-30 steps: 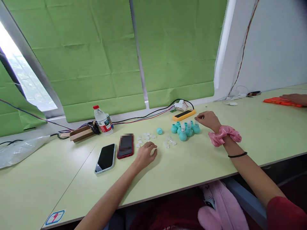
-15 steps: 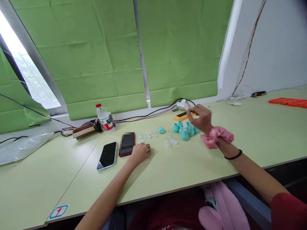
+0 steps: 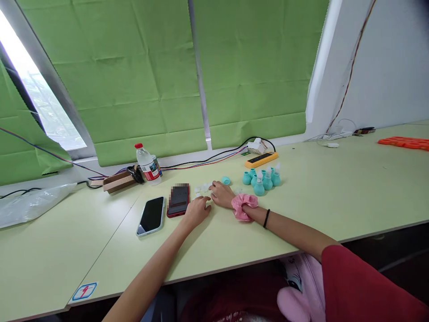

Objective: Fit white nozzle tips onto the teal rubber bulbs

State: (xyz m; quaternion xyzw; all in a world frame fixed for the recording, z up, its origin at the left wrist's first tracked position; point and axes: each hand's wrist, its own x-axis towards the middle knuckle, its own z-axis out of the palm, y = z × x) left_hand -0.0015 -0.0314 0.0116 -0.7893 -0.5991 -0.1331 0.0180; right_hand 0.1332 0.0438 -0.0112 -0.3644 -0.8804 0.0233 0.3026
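Observation:
My left hand point(image 3: 198, 211) rests on the table just right of the red-edged phone, its index finger and thumb apart. Close by, my right hand point(image 3: 221, 195) reaches over a scatter of small translucent plastic pieces point(image 3: 198, 189), fingers bent and spaced; its fingertips partly cover the pieces. A single teal bulb-shaped piece point(image 3: 225, 180) lies just behind the right hand. Further right stands a cluster of teal bulb-shaped bottles point(image 3: 259, 188), several with translucent tips in their necks. More clear pieces point(image 3: 238, 190) show behind the right wrist, partly hidden.
Two phones, a pale-cased one point(image 3: 151, 216) and a red-edged one point(image 3: 178, 201), lie on the left. Behind them are a red-capped bottle point(image 3: 149, 167) and an open cardboard box point(image 3: 119, 182). A yellow-orange device point(image 3: 261, 160) and cables lie toward the wall.
My right hand has come down and left from above the teal bottles to the translucent pieces beside my left hand. The left index finger has stretched out a little.

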